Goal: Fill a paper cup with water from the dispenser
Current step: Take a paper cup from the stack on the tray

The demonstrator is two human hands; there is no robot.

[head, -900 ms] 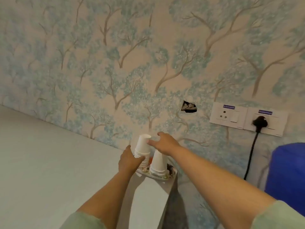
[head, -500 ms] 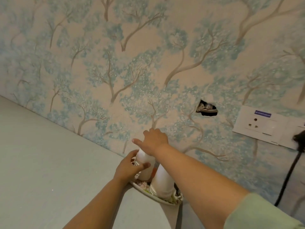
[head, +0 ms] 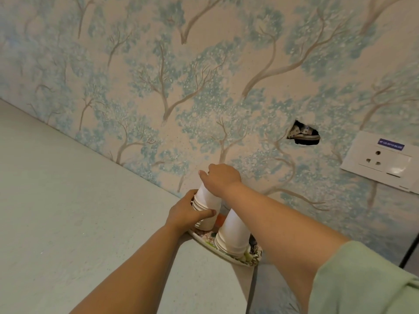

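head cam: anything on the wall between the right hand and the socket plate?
Yes. In the head view, a dark torn hole in the wallpaper sits between the right hand and the socket plate; otherwise only patterned wall.

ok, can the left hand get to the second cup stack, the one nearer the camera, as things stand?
Probably yes. The left hand grips the far stack right beside the near stack, whose left side is bare. The right forearm crosses only its right side.
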